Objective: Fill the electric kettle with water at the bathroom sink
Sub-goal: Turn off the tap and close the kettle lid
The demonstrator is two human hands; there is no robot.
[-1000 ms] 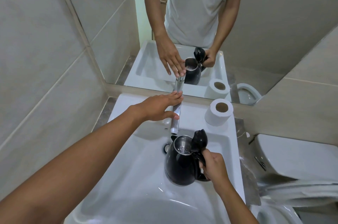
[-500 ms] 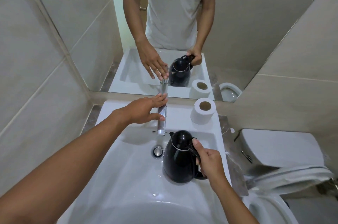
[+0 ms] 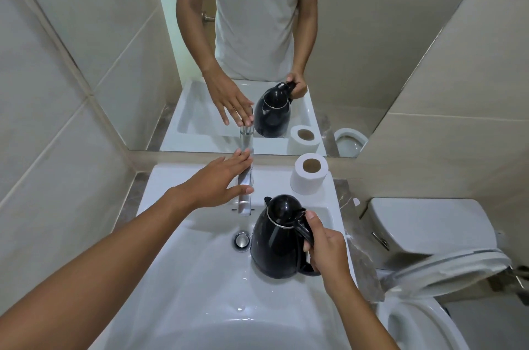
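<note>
A black electric kettle (image 3: 274, 241) with its lid down stands upright in the white sink basin (image 3: 183, 278), just right of the chrome drain (image 3: 242, 240). My right hand (image 3: 323, 246) grips the kettle's handle from the right. The chrome faucet (image 3: 245, 192) sticks out over the basin from the back edge; no water runs from it. My left hand (image 3: 220, 182) hovers over the faucet's lever with fingers spread and flat, holding nothing; whether it touches the lever I cannot tell.
A toilet paper roll (image 3: 309, 173) stands on the sink's back right corner. A mirror (image 3: 257, 49) above shows the person, kettle and faucet. A toilet (image 3: 429, 278) with raised seat is close on the right. Tiled walls enclose the left.
The kettle's lid has gone from open to closed, and the kettle has moved out from under the spout to the right. My left hand stays at the faucet lever, fingers now flatter.
</note>
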